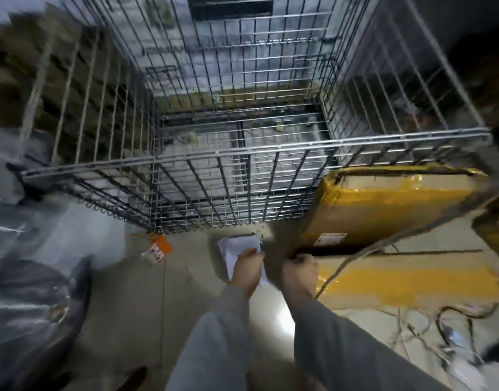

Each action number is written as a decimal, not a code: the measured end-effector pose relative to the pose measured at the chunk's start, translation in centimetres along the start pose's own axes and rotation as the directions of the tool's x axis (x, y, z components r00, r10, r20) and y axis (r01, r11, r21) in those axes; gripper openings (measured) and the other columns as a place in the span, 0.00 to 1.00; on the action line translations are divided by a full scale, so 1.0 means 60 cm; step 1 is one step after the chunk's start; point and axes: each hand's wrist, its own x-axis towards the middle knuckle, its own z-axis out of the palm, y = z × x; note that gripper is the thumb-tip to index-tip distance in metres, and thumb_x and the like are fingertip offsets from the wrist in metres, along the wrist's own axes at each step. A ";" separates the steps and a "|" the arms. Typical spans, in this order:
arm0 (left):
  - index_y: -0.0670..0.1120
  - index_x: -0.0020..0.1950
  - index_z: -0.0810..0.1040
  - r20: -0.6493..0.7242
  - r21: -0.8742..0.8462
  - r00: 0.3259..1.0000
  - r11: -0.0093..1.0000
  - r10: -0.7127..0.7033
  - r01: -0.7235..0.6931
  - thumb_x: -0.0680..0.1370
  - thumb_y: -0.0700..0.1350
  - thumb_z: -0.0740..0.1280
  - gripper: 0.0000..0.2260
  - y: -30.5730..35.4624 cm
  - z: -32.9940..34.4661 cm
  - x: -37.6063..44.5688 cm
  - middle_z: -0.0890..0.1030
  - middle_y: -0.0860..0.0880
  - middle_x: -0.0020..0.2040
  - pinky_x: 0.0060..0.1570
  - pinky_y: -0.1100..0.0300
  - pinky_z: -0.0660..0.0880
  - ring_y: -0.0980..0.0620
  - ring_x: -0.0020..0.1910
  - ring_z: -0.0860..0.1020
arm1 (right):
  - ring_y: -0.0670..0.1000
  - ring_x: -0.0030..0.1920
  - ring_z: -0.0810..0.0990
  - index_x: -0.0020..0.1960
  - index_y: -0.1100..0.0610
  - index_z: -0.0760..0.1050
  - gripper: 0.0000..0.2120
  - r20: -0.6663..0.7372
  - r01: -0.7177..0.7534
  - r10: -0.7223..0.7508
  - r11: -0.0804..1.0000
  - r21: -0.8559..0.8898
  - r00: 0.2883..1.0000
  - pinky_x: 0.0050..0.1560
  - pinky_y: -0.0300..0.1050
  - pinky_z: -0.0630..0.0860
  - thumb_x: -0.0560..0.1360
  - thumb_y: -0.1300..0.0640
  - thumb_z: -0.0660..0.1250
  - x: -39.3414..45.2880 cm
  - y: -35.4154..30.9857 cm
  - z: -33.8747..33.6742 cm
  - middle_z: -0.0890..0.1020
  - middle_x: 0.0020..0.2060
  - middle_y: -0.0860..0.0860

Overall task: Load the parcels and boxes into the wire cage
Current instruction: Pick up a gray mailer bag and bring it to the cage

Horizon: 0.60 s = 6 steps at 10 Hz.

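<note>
A big wire cage [242, 153] made of grey metal bars stands on the pale concrete floor [146, 280], and its near wall is right in front of the person. The left hand [247, 268] curls its fingers around a small white paper parcel [237, 249] and holds it low, just in front of the bottom of the cage. The right hand [300, 273] is just beside the left one, its fingers bent over the near edge of a large cardboard box wrapped in yellow tape [384, 204]. That box leans against the right front corner of the cage. A second flat box with yellow tape [406, 283] lies on the floor under it (the picture is blurry here, so the edges are hard to see). A small orange tag [159, 248] lies on the floor near the cage. Dark plastic bags [36, 300] sit at the left.
</note>
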 end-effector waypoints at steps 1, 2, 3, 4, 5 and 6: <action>0.39 0.66 0.73 0.034 0.051 0.995 0.995 0.090 -0.091 0.80 0.42 0.61 0.16 0.062 0.010 -0.088 0.76 0.40 0.64 0.64 0.54 0.70 0.41 0.65 0.73 | 0.60 0.52 0.79 0.58 0.49 0.71 0.19 -0.028 -0.041 0.046 0.989 0.145 0.999 0.54 0.51 0.77 0.67 0.51 0.67 -0.025 0.002 -0.049 0.79 0.55 0.56; 0.41 0.67 0.72 0.100 0.064 0.985 0.987 0.140 -0.147 0.79 0.43 0.61 0.17 0.102 0.019 -0.156 0.75 0.42 0.65 0.64 0.53 0.70 0.43 0.66 0.73 | 0.61 0.52 0.79 0.58 0.52 0.70 0.16 -0.095 -0.043 0.074 0.954 0.296 0.993 0.58 0.50 0.73 0.71 0.54 0.66 -0.118 -0.050 -0.146 0.78 0.51 0.56; 0.53 0.56 0.76 0.166 0.072 0.974 0.983 0.153 -0.167 0.75 0.50 0.65 0.11 0.128 0.036 -0.220 0.77 0.44 0.63 0.66 0.49 0.69 0.43 0.63 0.74 | 0.63 0.54 0.77 0.60 0.63 0.72 0.13 -0.246 -0.017 0.128 0.913 0.407 0.961 0.58 0.50 0.70 0.76 0.62 0.63 -0.183 -0.064 -0.239 0.78 0.52 0.61; 0.57 0.51 0.75 0.202 0.100 0.961 0.972 0.189 -0.212 0.74 0.51 0.66 0.06 0.175 0.056 -0.304 0.79 0.47 0.60 0.65 0.50 0.69 0.45 0.61 0.75 | 0.65 0.58 0.76 0.60 0.63 0.74 0.13 -0.285 0.020 0.149 0.857 0.515 0.947 0.61 0.52 0.71 0.76 0.62 0.63 -0.245 -0.075 -0.316 0.79 0.57 0.64; 0.51 0.61 0.74 0.332 0.140 0.898 0.926 0.289 -0.350 0.78 0.47 0.63 0.11 0.229 0.092 -0.434 0.77 0.47 0.60 0.65 0.51 0.69 0.47 0.60 0.75 | 0.63 0.58 0.76 0.60 0.62 0.75 0.13 -0.320 0.045 0.202 0.782 0.622 0.925 0.59 0.49 0.70 0.77 0.62 0.62 -0.320 -0.083 -0.416 0.79 0.56 0.62; 0.49 0.64 0.75 0.373 0.173 0.848 0.870 0.377 -0.463 0.75 0.49 0.63 0.17 0.269 0.126 -0.506 0.78 0.47 0.60 0.67 0.48 0.68 0.46 0.60 0.75 | 0.62 0.59 0.75 0.59 0.65 0.76 0.12 -0.348 0.093 0.190 0.750 0.655 0.918 0.56 0.44 0.68 0.77 0.64 0.61 -0.364 -0.109 -0.489 0.79 0.55 0.61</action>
